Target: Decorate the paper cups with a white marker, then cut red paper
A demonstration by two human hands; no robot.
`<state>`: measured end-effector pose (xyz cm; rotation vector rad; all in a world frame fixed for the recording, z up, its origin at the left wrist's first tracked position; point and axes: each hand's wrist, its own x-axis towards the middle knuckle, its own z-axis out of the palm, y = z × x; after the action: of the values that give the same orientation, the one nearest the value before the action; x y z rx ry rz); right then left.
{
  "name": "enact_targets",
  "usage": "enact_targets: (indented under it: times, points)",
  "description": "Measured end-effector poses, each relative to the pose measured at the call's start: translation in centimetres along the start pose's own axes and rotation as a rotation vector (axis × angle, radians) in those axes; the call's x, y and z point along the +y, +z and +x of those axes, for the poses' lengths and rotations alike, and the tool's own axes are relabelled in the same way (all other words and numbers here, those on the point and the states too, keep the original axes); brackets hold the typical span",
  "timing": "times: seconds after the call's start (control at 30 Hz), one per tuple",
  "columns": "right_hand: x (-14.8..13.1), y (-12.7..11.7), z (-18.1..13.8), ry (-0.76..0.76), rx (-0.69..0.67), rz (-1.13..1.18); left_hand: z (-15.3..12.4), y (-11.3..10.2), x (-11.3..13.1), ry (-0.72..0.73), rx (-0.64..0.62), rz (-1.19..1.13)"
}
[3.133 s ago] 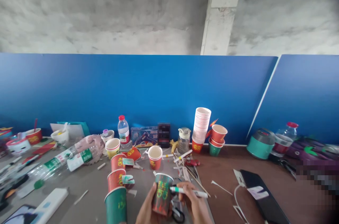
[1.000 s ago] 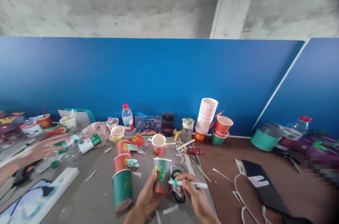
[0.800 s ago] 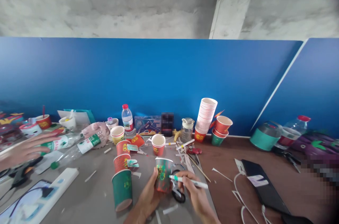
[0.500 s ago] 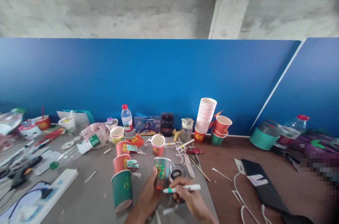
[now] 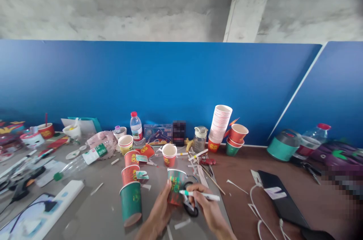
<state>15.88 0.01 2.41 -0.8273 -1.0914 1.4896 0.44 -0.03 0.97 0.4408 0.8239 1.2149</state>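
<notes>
My left hand [image 5: 159, 211] is wrapped round a paper cup [image 5: 176, 187] that is part red, part coloured green, holding it upright just above the grey table. My right hand [image 5: 204, 206] pinches a white marker with a green band [image 5: 198, 194], its tip at the cup's side. Black-handled scissors [image 5: 190, 206] lie on the table under my right hand. Just left of my left hand lies a row of three cups [image 5: 131, 190], two red and one green, joined in a line.
A tall stack of white cups [image 5: 220, 124] and several red and green cups stand at the blue partition. Water bottles, paper scraps, a white power strip [image 5: 53, 204], a tablet [image 5: 17, 225], a black phone [image 5: 279, 200] with cable and a teal pot [image 5: 283, 148] crowd the table.
Another person's hand reached in from the left, took one of the lying plastic bottles and left the view. My hands kept the cup and marker, the marker shifting slightly against the cup.
</notes>
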Motion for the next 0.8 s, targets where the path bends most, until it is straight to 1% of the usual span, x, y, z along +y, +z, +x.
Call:
enact_targets:
  times: [0.07, 0.1, 0.2, 0.23, 0.27, 0.3, 0.4, 0.43, 0.47, 0.5, 0.6, 0.67, 0.7, 0.73, 0.8]
  points:
    - [-0.01, -0.01, 0.07, 0.009, -0.009, -0.013, 0.01, 0.05, -0.02, 0.006, 0.014, -0.007]
    - [-0.05, -0.08, 0.14, -0.004, 0.021, -0.022, 0.02, 0.09, -0.05, 0.007, 0.013, 0.000]
    - [-0.18, -0.36, 0.36, -0.065, 0.171, -0.036, 0.05, 0.15, -0.14, 0.018, -0.017, 0.032]
    - [-0.19, -0.41, 0.38, -0.076, 0.195, -0.032, 0.06, 0.15, -0.14, 0.019, -0.029, 0.041]
    - [-0.16, -0.42, 0.37, -0.078, 0.191, -0.026, 0.06, 0.13, -0.12, 0.018, -0.031, 0.043]
    - [-0.10, -0.38, 0.32, -0.068, 0.160, -0.021, 0.04, 0.12, -0.07, 0.016, -0.022, 0.038]
    - [0.22, -0.09, 0.08, 0.019, -0.020, -0.004, -0.09, 0.12, 0.10, -0.010, 0.000, 0.019]
    - [0.32, -0.02, 0.04, 0.048, -0.062, 0.004, -0.16, 0.18, 0.13, -0.016, -0.003, 0.018]
    - [0.37, 0.01, 0.04, 0.065, -0.072, 0.010, -0.24, 0.26, 0.13, -0.016, -0.009, 0.022]
    - [0.39, -0.03, 0.09, 0.063, -0.046, 0.014, -0.31, 0.37, 0.11, -0.012, -0.009, 0.030]
    - [0.19, -0.36, 0.40, -0.015, 0.151, 0.029, -0.36, 0.67, 0.00, 0.033, 0.011, 0.039]
    - [0.01, -0.51, 0.52, -0.059, 0.234, 0.029, -0.24, 0.68, -0.03, 0.041, -0.005, 0.032]
    - [-0.04, -0.49, 0.50, -0.059, 0.229, 0.026, -0.15, 0.61, -0.03, 0.033, -0.014, 0.023]
    - [-0.07, -0.40, 0.43, -0.041, 0.195, 0.022, -0.07, 0.51, -0.01, 0.021, -0.018, 0.012]
    - [-0.04, -0.09, 0.22, 0.027, 0.066, 0.020, 0.05, 0.30, 0.03, -0.004, -0.007, 0.000]
